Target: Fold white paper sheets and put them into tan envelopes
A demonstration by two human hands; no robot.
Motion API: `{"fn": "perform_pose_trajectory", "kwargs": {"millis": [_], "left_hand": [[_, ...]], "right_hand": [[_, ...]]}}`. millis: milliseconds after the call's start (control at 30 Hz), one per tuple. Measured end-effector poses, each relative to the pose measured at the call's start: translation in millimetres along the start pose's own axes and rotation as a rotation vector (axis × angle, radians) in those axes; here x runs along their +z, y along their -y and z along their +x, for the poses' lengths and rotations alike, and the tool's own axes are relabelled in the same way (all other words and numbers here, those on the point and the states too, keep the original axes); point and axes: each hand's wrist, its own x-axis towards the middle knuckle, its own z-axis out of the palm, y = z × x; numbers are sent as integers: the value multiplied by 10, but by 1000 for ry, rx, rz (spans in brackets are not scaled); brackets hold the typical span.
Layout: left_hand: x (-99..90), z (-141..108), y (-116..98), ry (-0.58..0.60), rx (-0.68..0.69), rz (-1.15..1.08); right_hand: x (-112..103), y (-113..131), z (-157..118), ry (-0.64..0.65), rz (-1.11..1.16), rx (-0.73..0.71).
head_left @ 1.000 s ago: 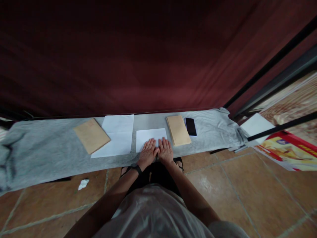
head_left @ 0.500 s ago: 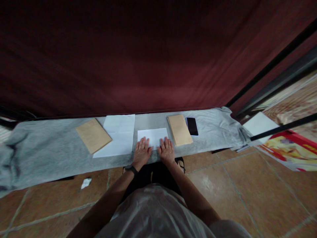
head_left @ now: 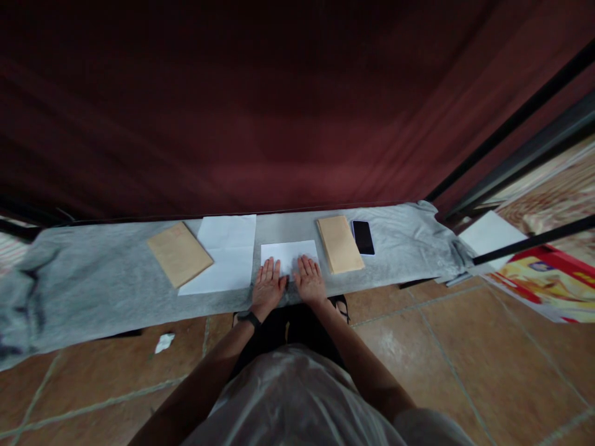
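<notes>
A folded white sheet of paper (head_left: 288,250) lies in front of me on the grey cloth. My left hand (head_left: 268,286) rests flat on its near left part, fingers stretched out. On its near right part lies my right hand (head_left: 308,279), also flat with the fingers extended. Both hands hide the paper's near edge. To the left are larger white sheets (head_left: 231,251) with a crease across them, partly under a brown envelope (head_left: 180,254). A stack of brown envelopes (head_left: 341,243) sits just right of my right hand.
A dark-screened phone (head_left: 363,238) lies beside the envelope stack. Grey cloth (head_left: 102,272) covers the narrow bench, against a dark red panel (head_left: 288,124). Black bars and a red and yellow box (head_left: 548,279) stand at the right. A crumpled white scrap (head_left: 164,342) is on the tiled floor.
My right hand has shifted slightly left and away from me over the folded paper. My left hand stays nearly in place. The whole view has shifted a little.
</notes>
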Motion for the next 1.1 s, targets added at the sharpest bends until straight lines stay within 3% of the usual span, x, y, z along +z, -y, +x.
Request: {"fn": "perform_pose_trajectory", "kwargs": {"millis": [200, 467, 833, 1100], "left_hand": [[-14, -2, 10, 9, 9, 5], [19, -3, 9, 11, -6, 0], [14, -4, 10, 10, -7, -1], [-17, 4, -33, 27, -46, 8]], "right_hand": [[36, 164, 138, 121, 65, -132], [52, 46, 131, 130, 24, -81], [55, -31, 81, 29, -74, 47], [94, -49, 58, -19, -57, 55]]}}
